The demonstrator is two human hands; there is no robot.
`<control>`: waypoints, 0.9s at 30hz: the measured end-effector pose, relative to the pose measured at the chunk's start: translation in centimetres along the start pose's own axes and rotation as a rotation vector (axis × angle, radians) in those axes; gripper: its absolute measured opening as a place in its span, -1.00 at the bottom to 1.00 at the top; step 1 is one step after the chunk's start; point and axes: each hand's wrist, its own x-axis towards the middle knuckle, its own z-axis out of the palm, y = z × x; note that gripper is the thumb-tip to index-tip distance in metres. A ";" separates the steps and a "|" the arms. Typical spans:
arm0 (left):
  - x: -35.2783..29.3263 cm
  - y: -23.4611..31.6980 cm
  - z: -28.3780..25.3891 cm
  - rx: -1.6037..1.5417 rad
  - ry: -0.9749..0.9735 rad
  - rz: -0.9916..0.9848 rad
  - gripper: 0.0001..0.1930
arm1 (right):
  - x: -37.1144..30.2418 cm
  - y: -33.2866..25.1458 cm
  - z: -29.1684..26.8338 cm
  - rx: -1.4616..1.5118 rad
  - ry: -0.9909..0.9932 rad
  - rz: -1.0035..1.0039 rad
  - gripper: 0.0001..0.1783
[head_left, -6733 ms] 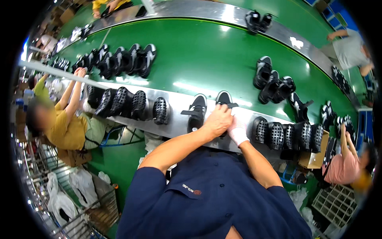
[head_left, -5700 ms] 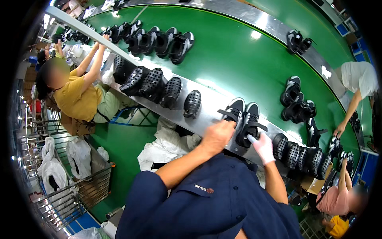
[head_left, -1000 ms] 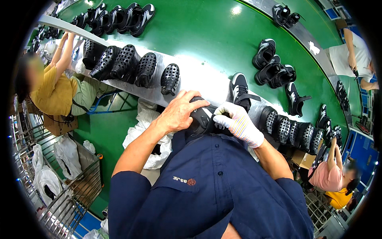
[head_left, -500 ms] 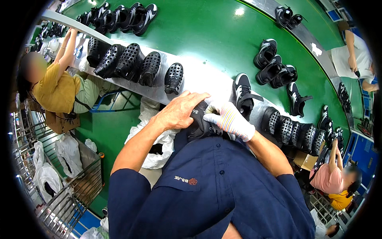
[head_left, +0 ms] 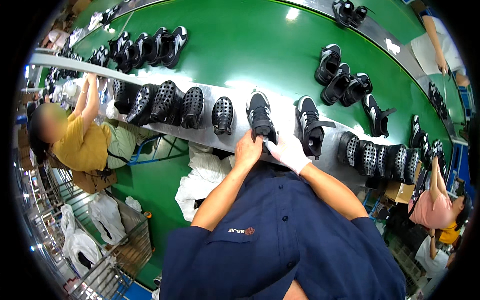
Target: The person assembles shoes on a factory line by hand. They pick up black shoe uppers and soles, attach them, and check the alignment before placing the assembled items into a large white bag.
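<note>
A black sneaker (head_left: 259, 111) with a white-edged toe rests on the metal ledge in front of me, its toe pointing away. My bare left hand (head_left: 248, 150) pinches the left side of its heel collar. On the collar's other side, my right hand (head_left: 288, 151) in a white glove has its thumb and fingers closed at the heel opening. What the fingertips grip inside is partly hidden. Just right of it stands a second black sneaker (head_left: 309, 122) with a loose strap, untouched. Left of my left hand is a black perforated shoe form (head_left: 222, 115).
More perforated forms stand on the ledge at left (head_left: 166, 102) and right (head_left: 367, 157). Several sneakers (head_left: 173, 47) lie on the green conveyor (head_left: 250, 47) beyond. A co-worker in yellow (head_left: 82, 142) sits at left, another in pink (head_left: 434, 207) at right. A wire cart (head_left: 132, 240) stands lower left.
The sneaker, earlier held close against my front, now lies on the ledge, toe away. Both hands have shifted to its heel opening. My view has turned slightly.
</note>
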 end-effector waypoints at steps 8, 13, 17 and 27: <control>-0.1 1.5 -0.9 0.385 0.475 0.755 -0.79 | 2.5 2.2 4.7 -0.005 0.109 0.057 -0.69; 1.1 1.3 0.6 0.229 0.451 0.764 -0.82 | 2.4 2.6 5.0 0.036 0.127 0.061 -0.73; -0.2 2.2 -0.1 0.257 0.381 0.653 -0.75 | -1.1 2.3 1.1 0.158 0.088 0.051 -0.57; -2.7 9.3 6.5 0.304 -0.099 0.608 -0.49 | -4.9 9.9 0.9 0.793 0.324 0.492 -0.50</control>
